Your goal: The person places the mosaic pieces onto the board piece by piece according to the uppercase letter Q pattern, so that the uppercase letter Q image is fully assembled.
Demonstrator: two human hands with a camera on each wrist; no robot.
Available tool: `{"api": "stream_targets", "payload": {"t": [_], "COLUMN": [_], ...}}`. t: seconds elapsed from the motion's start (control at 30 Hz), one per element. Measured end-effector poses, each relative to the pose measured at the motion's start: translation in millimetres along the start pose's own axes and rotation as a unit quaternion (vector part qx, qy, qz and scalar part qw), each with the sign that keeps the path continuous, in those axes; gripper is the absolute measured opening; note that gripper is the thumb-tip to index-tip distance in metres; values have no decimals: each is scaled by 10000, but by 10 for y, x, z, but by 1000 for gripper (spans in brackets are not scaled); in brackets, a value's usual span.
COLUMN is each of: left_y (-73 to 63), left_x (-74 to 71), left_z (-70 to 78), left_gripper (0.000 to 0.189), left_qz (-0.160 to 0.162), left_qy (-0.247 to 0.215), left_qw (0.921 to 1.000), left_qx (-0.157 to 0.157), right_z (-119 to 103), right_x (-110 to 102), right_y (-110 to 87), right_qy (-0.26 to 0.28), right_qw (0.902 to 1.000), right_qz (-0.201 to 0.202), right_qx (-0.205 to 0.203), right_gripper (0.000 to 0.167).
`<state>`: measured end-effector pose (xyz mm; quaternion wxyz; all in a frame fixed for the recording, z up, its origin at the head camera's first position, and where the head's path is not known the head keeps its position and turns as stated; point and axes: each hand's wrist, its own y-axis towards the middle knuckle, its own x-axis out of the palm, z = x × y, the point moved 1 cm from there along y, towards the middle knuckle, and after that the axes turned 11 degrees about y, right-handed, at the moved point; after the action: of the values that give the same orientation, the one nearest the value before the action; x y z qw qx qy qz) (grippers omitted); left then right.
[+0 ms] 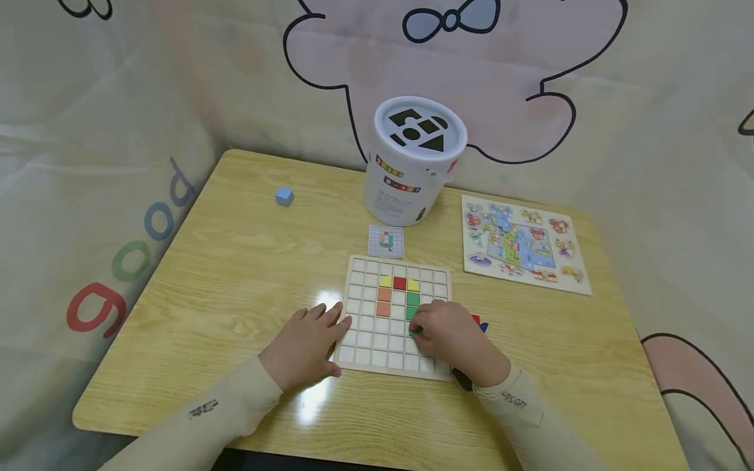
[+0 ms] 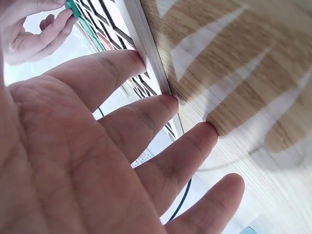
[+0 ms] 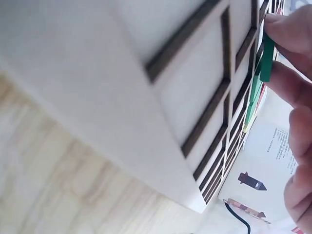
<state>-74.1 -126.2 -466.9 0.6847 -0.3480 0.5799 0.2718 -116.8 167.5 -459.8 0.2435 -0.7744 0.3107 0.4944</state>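
Note:
A white grid board [image 1: 371,358] lies on the table, with yellow, red, orange and green pieces set in its squares. My right hand [image 1: 456,337] is over the board's right side and pinches a green tile [image 3: 267,57] between thumb and finger, just below the column of green pieces [image 1: 413,299]. Spread fingers of my left hand [image 1: 306,347] touch the board's left edge; in the left wrist view the fingertips [image 2: 168,103] meet its wooden side. Behind the board lies a pattern card [image 1: 386,242] with a small coloured figure.
A white bucket [image 1: 391,196] with shaped holes in its lid stands behind the card. A picture puzzle board [image 1: 471,255] lies at the right, a blue cube [image 1: 285,196] at the back left. Red and blue pieces [image 1: 484,326] show beside my right hand.

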Motion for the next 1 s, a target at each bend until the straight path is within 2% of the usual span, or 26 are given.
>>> {"api": "stream_targets", "payload": {"t": [0.33,0.5,0.57,0.67,0.8,0.9,1.0], "left_y": [47,67,74,84,83,66,41], "left_x": [-26,-28,-29,-22,3,26,40], "left_z": [30,44,49,48,36,22,10], "left_gripper": [92,91,90,90,89,89,89], "left_qz": [26,-16,-27,-50,-86,-91,-62], "left_qy": [87,78,56,23,56,106,119], "left_qw": [9999,9999,9998,9999,9999,9999,9999], "left_qx": [133,151,164,162,127,91,49], "right_z": [13,59,80,135,271,372,432], "right_x": [-29,-31,-56,-186,-416,-477,-417], "right_y": [-82,-240,-326,-483,-750,-933,-1056], "right_qy": [243,359,297,215,175,142,133], "right_qw": [9995,9993,9995,9982,9884,9820,9809], "right_qz": [-124,-70,-39,235,686,705,537], "right_qx": [167,-4,81,508,1340,1748,1864], "right_gripper": [13,15,17,20,19,17,18]}}
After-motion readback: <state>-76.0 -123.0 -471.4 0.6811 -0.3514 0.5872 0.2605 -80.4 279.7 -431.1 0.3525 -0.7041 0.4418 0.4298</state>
